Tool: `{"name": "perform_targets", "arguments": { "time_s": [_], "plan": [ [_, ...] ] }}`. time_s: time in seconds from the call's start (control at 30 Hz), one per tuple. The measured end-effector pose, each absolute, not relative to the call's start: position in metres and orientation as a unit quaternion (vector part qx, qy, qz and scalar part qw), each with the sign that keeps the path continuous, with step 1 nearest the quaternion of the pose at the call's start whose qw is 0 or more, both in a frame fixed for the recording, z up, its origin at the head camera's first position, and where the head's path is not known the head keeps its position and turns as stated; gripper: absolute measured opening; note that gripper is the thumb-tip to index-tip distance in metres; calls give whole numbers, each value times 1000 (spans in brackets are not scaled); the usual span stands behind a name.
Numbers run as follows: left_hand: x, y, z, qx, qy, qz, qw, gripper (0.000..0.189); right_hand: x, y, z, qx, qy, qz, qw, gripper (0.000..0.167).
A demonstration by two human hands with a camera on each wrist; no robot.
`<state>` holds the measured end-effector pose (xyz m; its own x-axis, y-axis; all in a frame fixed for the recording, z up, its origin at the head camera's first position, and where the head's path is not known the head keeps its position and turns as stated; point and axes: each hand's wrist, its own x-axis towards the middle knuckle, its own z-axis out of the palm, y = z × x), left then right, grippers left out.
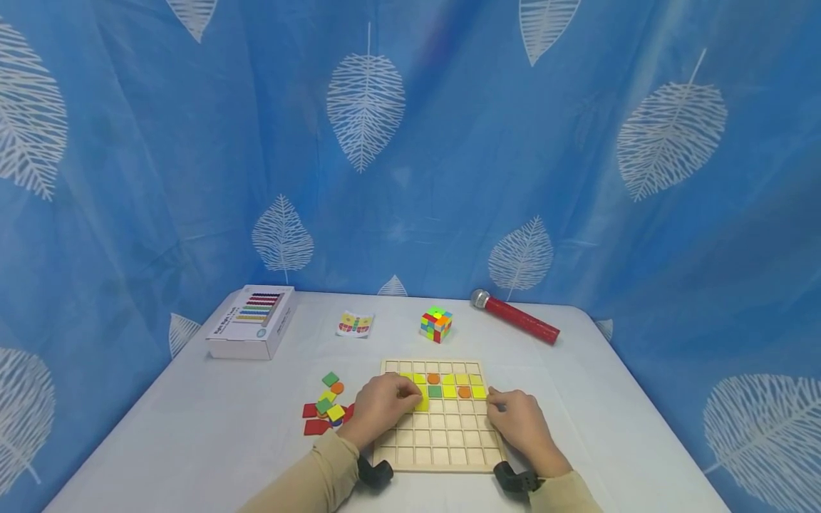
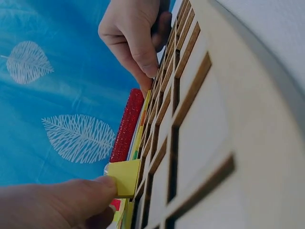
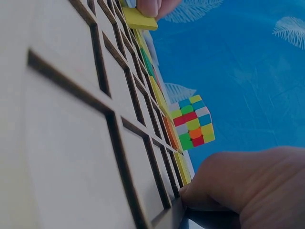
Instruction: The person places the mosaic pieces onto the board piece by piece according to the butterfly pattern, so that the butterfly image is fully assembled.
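My left hand (image 1: 383,402) pinches a yellow tile (image 2: 125,177) between thumb and finger. It holds the tile tilted up over the left part of a wooden grid board (image 1: 438,438), at the third row from the far side. My right hand (image 1: 522,419) grips the board's right edge with thumb and fingers. Two far rows of the board carry yellow tiles (image 1: 478,392), orange round tiles (image 1: 465,392) and a green square tile (image 1: 435,392). My left hand hides some cells on the left. The near rows are bare.
Loose tiles (image 1: 316,427) in several colours lie left of the board, partly overlapping. Farther back are a white box (image 1: 246,335), a pattern card (image 1: 355,325), a puzzle cube (image 1: 436,325) and a red microphone (image 1: 522,320). A blue leaf-patterned curtain (image 1: 442,178) hangs behind the table.
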<state>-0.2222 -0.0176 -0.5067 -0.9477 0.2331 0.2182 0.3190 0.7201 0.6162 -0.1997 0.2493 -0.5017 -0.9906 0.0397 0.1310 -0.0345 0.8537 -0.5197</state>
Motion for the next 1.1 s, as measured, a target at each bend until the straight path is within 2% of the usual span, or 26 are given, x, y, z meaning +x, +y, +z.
{"name": "perform_targets", "arguments": {
  "time_s": [0.43,0.57,0.73,0.93,1.1],
  "plan": [
    [-221,-18,-505,-151,-940,-292,87,10,-200,248,-499,4,-962,265,67,23],
    [-224,-35,-499,-75,-934,-336,95,12,-200,249,-499,6,-961,267,66,23],
    [-234,-86,-490,29,-914,-394,98,19,-199,250,-499,5,-961,269,67,23],
    [-236,-148,-487,71,-922,-375,57,34,-198,249,-500,1,-960,274,60,23],
    [-238,-163,-492,71,-928,-365,2,40,-199,250,-502,-5,-958,279,62,24]
  ]
}}
